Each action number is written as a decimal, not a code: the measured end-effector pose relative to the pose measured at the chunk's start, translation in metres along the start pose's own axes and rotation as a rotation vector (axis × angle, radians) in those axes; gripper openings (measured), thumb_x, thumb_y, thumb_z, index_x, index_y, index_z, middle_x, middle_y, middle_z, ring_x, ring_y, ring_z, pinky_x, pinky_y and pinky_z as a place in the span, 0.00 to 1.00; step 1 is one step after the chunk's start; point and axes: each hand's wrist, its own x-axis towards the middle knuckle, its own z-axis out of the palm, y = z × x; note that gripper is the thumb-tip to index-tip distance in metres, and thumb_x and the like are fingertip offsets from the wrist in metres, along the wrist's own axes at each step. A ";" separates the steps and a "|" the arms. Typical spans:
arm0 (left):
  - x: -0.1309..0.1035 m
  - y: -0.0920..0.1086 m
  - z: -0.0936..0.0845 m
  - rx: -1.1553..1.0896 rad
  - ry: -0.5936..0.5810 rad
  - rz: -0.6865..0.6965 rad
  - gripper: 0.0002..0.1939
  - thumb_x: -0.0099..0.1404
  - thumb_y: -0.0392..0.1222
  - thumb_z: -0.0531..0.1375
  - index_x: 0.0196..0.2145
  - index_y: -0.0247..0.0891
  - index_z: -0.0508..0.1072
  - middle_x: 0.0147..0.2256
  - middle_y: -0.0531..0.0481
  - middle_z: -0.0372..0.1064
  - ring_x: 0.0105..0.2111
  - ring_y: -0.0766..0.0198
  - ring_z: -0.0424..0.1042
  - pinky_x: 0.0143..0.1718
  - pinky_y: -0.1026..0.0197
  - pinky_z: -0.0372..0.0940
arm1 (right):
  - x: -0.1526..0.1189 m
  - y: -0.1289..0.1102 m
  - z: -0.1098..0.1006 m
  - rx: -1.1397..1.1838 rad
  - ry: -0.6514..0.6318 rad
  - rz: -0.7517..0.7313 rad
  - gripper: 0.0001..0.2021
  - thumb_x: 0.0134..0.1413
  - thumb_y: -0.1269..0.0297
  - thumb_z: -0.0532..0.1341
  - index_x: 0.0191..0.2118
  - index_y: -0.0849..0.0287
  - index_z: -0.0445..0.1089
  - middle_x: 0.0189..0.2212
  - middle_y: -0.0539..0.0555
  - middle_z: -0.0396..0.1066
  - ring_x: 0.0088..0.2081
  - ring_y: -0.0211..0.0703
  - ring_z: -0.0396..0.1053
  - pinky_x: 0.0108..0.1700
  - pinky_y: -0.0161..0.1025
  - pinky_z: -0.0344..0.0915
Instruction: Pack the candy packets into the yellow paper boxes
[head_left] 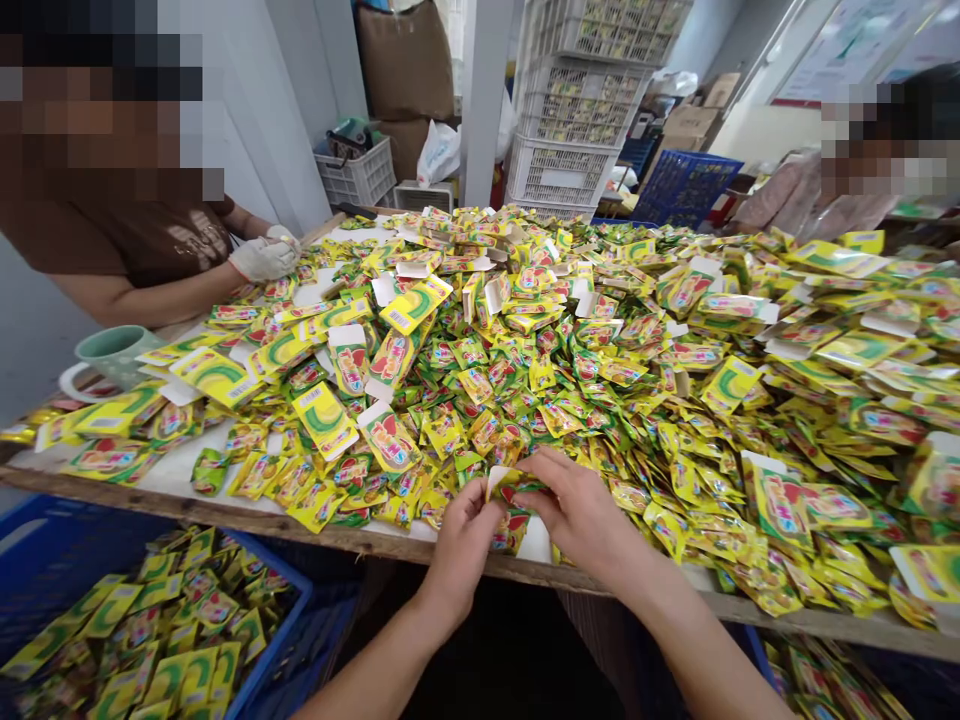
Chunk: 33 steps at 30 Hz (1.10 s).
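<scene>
Near the table's front edge, my left hand (pixel 466 532) grips a small yellow-green candy box (pixel 509 532) between thumb and fingers. A white flap stands up at the box's top end. My right hand (pixel 576 505) is closed at that same end, its thumb and fingertips on the box by the flap. Whether a packet is also between those fingertips is hidden. Around both hands lies a heap of small shiny candy packets (pixel 480 385). Printed boxes, several with open white flaps, lie on the heap, such as the yellow box (pixel 324 418) to the left.
A blue crate (pixel 296 600) with filled boxes stands below the table's left edge. A green mug (pixel 116 352) sits at the left. Across the left corner, a co-worker's gloved hands (pixel 264 257) work; another person (pixel 795 195) sits far right. Stacked white crates (pixel 564 170) rise behind.
</scene>
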 end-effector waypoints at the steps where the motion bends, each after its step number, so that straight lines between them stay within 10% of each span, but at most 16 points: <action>1: -0.003 0.001 0.003 -0.017 0.027 -0.008 0.07 0.61 0.40 0.56 0.37 0.38 0.71 0.35 0.53 0.70 0.38 0.61 0.67 0.41 0.63 0.61 | 0.000 -0.001 0.003 0.008 0.024 0.005 0.09 0.57 0.75 0.57 0.42 0.57 0.68 0.37 0.55 0.67 0.38 0.46 0.67 0.38 0.41 0.65; 10: -0.003 0.003 -0.006 0.029 -0.088 0.013 0.12 0.61 0.36 0.53 0.42 0.40 0.72 0.40 0.52 0.72 0.44 0.59 0.67 0.49 0.61 0.60 | -0.007 -0.007 -0.003 -0.019 -0.043 -0.067 0.18 0.57 0.79 0.54 0.49 0.54 0.70 0.35 0.54 0.69 0.37 0.45 0.67 0.39 0.41 0.66; 20: -0.002 0.001 -0.025 0.151 -0.233 0.023 0.15 0.65 0.46 0.58 0.47 0.39 0.74 0.46 0.49 0.73 0.49 0.56 0.69 0.52 0.60 0.60 | -0.023 0.004 0.005 0.144 0.000 -0.076 0.09 0.60 0.59 0.58 0.38 0.52 0.76 0.47 0.57 0.68 0.53 0.53 0.61 0.53 0.53 0.62; 24: -0.003 0.002 -0.024 0.091 -0.204 -0.022 0.17 0.68 0.48 0.54 0.47 0.38 0.76 0.48 0.47 0.74 0.52 0.56 0.67 0.57 0.58 0.56 | -0.038 0.007 0.021 0.579 0.301 0.266 0.08 0.61 0.59 0.58 0.43 0.52 0.71 0.35 0.54 0.71 0.34 0.43 0.70 0.35 0.40 0.70; 27: -0.001 0.007 -0.023 0.072 -0.218 -0.069 0.13 0.64 0.44 0.59 0.43 0.37 0.79 0.43 0.46 0.76 0.49 0.55 0.69 0.54 0.58 0.58 | -0.044 0.002 0.033 0.844 0.219 0.381 0.08 0.60 0.57 0.59 0.41 0.53 0.70 0.31 0.50 0.70 0.21 0.35 0.65 0.21 0.33 0.64; 33: 0.003 0.009 -0.030 0.014 -0.197 -0.147 0.12 0.57 0.39 0.66 0.40 0.35 0.78 0.37 0.46 0.76 0.38 0.61 0.72 0.41 0.64 0.62 | -0.050 0.007 0.041 0.978 0.200 0.333 0.07 0.56 0.62 0.62 0.40 0.53 0.76 0.36 0.51 0.71 0.23 0.34 0.71 0.33 0.37 0.70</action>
